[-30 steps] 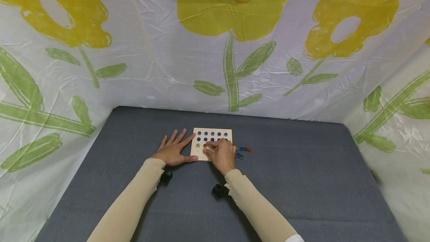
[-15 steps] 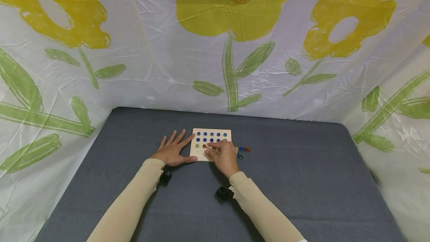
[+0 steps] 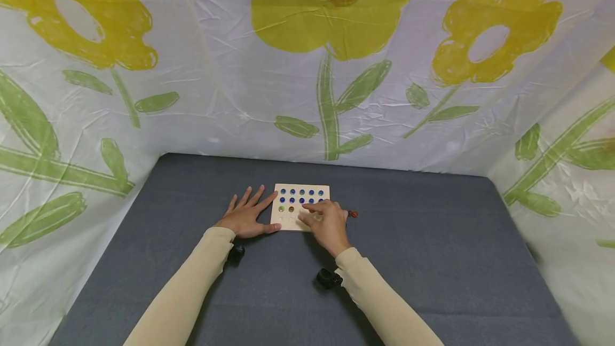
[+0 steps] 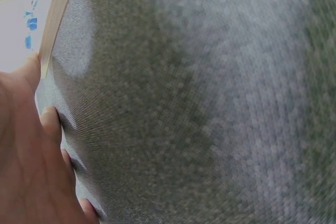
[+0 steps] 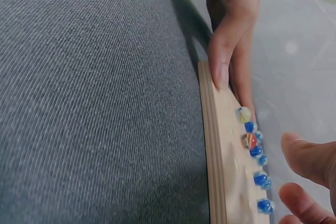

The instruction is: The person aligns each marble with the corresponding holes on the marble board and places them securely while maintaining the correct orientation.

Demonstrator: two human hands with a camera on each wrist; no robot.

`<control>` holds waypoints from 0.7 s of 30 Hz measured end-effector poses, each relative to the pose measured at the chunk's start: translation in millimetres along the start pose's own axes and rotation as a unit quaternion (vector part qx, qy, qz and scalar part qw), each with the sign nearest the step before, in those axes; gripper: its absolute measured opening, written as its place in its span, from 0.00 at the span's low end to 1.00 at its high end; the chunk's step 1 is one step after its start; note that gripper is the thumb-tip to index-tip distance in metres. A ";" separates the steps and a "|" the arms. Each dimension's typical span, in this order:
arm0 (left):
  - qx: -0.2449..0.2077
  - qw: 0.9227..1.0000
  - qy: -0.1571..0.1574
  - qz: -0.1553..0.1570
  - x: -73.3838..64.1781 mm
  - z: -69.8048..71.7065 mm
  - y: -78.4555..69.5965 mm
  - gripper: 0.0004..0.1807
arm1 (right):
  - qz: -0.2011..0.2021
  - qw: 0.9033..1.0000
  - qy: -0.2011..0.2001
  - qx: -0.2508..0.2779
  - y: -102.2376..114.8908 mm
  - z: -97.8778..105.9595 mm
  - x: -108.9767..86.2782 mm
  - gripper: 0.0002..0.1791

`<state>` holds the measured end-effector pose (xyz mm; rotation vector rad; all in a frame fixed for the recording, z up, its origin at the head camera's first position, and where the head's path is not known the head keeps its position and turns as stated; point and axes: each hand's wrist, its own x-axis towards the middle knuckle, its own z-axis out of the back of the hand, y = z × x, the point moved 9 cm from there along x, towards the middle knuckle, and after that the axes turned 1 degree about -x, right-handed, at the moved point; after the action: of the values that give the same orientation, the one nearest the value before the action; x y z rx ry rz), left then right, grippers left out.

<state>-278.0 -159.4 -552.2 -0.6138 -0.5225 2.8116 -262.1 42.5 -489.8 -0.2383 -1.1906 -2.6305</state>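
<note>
A pale wooden board with round hollows lies flat on the table. Blue-toned marbles fill its two far rows as far as they show. In the third row sit a yellow-green marble and, beside it, an orange-red marble. With fingers spread, my left hand rests at the board's left side, thumb and forefinger touching its edge. My right hand hovers over the board's right part, hiding some hollows. In the right wrist view its thumb and fingers stand apart, with no marble visible between them.
Loose orange-red marbles lie on the table just right of the board, partly behind my right hand. Dark grey cloth covers the table. A white flower-printed sheet hangs behind it.
My right hand has let go of the orange-red marble in the third row and moved right, now covering more of the loose marbles. The left hand has stayed in place.
</note>
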 end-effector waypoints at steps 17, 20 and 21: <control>-0.005 1.000 0.001 -0.009 -3.2 2.2 -2.6 0.53 | 0.001 1.000 -0.015 0.004 -6.7 22.9 -7.5 0.14; -0.006 1.000 -0.005 -0.011 -3.5 2.4 -3.3 0.54 | -0.001 1.000 -0.016 0.007 -8.4 27.2 -8.2 0.15; -0.006 1.000 -0.006 -0.010 -3.5 2.2 -3.3 0.54 | -0.001 1.000 -0.017 0.008 -8.8 28.8 -8.5 0.15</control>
<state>-275.4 -158.1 -547.7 -0.5909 -0.5462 2.7964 -255.1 71.1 -479.4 -0.2809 -1.2221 -2.6284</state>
